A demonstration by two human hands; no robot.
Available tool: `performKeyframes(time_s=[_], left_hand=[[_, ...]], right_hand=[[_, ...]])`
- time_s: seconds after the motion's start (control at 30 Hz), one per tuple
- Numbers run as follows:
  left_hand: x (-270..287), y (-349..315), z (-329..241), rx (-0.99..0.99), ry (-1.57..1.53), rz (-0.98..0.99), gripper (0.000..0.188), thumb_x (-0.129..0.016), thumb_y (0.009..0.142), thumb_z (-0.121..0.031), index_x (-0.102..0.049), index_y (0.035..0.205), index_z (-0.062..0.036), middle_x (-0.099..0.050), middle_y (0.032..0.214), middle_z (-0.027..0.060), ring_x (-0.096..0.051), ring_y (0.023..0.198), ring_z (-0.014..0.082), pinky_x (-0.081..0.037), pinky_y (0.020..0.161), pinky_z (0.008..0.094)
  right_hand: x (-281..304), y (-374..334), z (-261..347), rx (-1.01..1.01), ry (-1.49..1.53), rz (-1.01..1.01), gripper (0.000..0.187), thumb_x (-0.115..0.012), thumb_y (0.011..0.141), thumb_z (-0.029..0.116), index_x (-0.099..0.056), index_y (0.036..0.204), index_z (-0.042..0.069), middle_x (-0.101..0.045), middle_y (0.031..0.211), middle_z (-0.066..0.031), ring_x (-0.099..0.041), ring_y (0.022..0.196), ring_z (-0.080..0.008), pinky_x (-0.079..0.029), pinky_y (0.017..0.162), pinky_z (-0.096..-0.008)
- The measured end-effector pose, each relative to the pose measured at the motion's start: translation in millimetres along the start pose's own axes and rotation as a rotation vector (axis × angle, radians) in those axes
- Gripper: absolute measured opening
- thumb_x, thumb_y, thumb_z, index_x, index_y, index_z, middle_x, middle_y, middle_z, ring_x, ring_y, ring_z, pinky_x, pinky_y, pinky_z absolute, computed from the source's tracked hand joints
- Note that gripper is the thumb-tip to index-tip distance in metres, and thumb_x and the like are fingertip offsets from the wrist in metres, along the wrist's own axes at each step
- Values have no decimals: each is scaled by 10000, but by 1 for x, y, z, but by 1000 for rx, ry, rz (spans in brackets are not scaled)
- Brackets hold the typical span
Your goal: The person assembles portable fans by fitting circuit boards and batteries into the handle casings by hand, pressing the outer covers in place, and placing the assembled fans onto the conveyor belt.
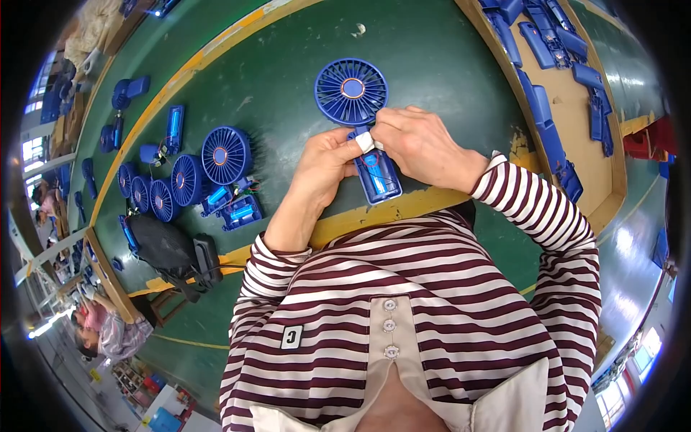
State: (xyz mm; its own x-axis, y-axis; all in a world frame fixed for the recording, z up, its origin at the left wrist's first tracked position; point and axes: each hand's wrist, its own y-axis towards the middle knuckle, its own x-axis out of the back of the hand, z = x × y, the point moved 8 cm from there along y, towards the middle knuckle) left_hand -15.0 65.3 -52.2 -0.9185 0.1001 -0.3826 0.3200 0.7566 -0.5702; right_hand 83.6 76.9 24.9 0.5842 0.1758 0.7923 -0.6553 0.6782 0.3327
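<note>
A blue handheld fan lies on the green bench in front of me, its round grille (pixel 351 88) pointing away from me. Its handle (pixel 378 180) is uncovered on top, so a light-blue battery and a bit of red wire show inside. My left hand (pixel 320 169) grips the handle's upper left side; a white wrap covers the tip of its thumb. Closed in a pinch, my right hand (pixel 425 144) bears on the neck between grille and handle. Its fingertips partly hide that spot, and any small part between them cannot be made out.
To the left sit several blue fan heads (pixel 226 155) and open handles with batteries (pixel 241 214). A black bag-like object (pixel 155 248) lies at the near left edge. On the right, a cardboard tray (pixel 586 173) holds blue plastic shells (pixel 536 43). Other people (pixel 108 327) sit far left.
</note>
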Motion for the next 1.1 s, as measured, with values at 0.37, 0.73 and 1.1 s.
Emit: performKeyframes(time_s=[0.37, 0.73, 1.1], left_hand=[[2, -4, -27, -272, -52, -49, 238, -585, 823, -115, -568, 1002, 42, -635, 946, 142, -616, 762, 145, -498, 675, 254], [19, 1, -15, -267, 23, -234, 185, -559, 790, -58, -580, 947, 38, -597, 804, 44, -531, 634, 89, -395, 518, 193], [0, 13, 1, -82, -81, -37, 246, -464, 810, -27, -534, 1014, 89, -607, 969, 233, -620, 835, 332, -526, 725, 391]], right_hand=[[14, -27, -21, -406, 520, -363, 404, -487, 722, -31, -481, 1126, -16, -567, 892, -146, -582, 820, -283, -471, 729, -328], [7, -27, 23, 37, -158, -142, 546, -570, 660, 100, -462, 1187, 5, -557, 1026, -114, -503, 1016, -256, -404, 827, -405], [179, -170, -74, -902, -523, 28, 308, -572, 737, 90, -544, 1042, 58, -598, 861, -135, -601, 712, -309, -491, 617, -386]])
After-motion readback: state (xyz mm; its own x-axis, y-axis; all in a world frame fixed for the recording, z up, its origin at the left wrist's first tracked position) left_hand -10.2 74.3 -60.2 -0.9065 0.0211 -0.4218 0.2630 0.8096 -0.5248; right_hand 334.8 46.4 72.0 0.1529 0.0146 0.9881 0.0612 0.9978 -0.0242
